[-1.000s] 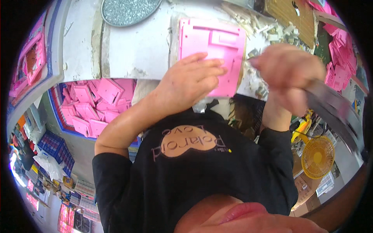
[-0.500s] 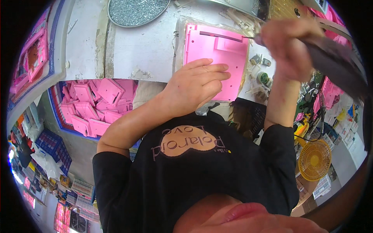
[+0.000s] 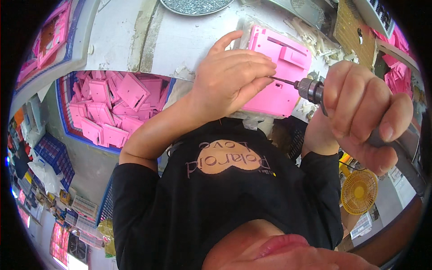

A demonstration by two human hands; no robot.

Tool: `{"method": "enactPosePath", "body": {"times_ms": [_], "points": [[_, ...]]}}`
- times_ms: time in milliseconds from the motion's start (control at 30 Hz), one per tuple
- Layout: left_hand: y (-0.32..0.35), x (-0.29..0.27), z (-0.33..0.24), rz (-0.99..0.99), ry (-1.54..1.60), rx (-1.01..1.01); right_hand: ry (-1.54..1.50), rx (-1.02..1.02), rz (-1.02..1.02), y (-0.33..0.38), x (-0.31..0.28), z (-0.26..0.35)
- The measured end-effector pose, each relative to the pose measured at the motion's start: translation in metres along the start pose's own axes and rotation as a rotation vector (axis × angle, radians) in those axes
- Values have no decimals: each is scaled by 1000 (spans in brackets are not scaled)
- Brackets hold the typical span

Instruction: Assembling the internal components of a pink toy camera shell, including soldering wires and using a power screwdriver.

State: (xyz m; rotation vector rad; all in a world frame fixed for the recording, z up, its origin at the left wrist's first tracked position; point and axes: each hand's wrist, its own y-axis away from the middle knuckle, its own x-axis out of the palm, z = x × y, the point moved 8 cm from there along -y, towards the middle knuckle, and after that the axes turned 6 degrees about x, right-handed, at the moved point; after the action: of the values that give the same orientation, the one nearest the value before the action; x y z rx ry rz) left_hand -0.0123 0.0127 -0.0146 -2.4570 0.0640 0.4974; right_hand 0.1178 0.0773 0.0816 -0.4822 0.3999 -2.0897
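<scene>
A pink plastic panel [image 3: 288,92] with a slot and a raised box lies on a bagged stack on the table. My left hand [image 3: 236,76] rests over its left part, thumb and forefinger pinched together beside the bit's tip and the little finger spread away. Whatever the pinch holds is hidden. My right hand [image 3: 360,103] is wrapped round a power screwdriver [image 3: 309,90] with a knurled metal chuck. The thin bit lies across the panel in this view, its tip at my left fingertips.
A round metal dish [image 3: 195,5] of small screws stands at the far side. Left of me, a blue crate [image 3: 63,112] holds many pink panels. White plastic pieces [image 3: 310,36] lie beyond the work. A yellow fan [image 3: 359,192] is at lower right.
The screwdriver has swung nearer, its bit moving from the panel's far slot to my left fingertips. My left hand has gone from lying flat to pinching. The whole view has shifted slightly.
</scene>
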Motion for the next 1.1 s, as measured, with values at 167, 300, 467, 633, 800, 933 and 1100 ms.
{"method": "enactPosePath", "body": {"times_ms": [167, 300, 467, 633, 800, 933, 1100], "points": [[0, -11, 4, 25, -99, 84, 86, 80, -1, -7, 8, -7], [-18, -34, 29, 19, -135, 74, 142, 30, -100, -16, -2, -14], [-41, -80, 92, 21, -850, -159, 118, 3, -336, -17, -37, -49], [-33, -85, 104, -53, -687, -131, 109, 52, -315, -16, -42, -65], [-31, -83, 118, -29, -801, -176, 102, 62, -324, -16, -45, -76], [-34, -81, 127, 40, -819, -178, 122, 103, -316, -16, -47, -82], [-39, -76, 132, 129, -762, -255, 110, 67, -297, -17, -43, -82]]}}
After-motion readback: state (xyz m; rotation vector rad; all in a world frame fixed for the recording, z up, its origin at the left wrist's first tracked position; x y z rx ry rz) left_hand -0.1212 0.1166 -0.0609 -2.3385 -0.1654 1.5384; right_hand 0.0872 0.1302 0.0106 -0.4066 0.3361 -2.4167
